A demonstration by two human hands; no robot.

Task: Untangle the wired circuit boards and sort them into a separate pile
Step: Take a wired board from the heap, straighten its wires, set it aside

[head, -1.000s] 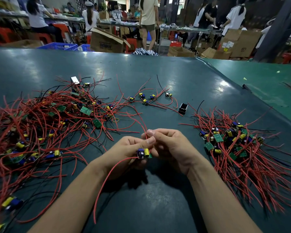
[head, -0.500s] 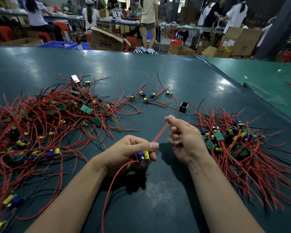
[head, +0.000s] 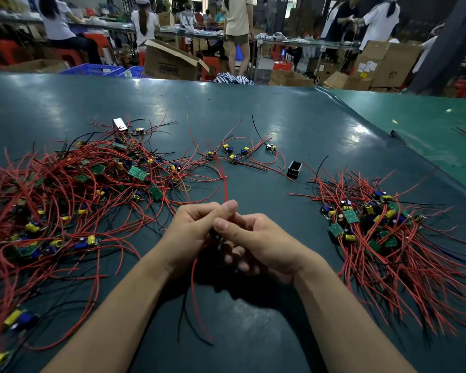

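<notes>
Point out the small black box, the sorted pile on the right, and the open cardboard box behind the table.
small black box (head: 294, 169): head view, on its front face.
sorted pile (head: 366, 222): head view, on its clustered boards.
open cardboard box (head: 170, 64): head view, on its printed side.

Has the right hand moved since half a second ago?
Yes. The right hand has come back left, away from the sorted pile, and now meets the left hand over the board's wires.

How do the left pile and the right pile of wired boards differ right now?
The left pile is larger and sprawls with wires crossing in all directions; the right pile is smaller, its wires mostly fanning one way, toward the near edge. Both hold green boards with red and black wires.
</notes>
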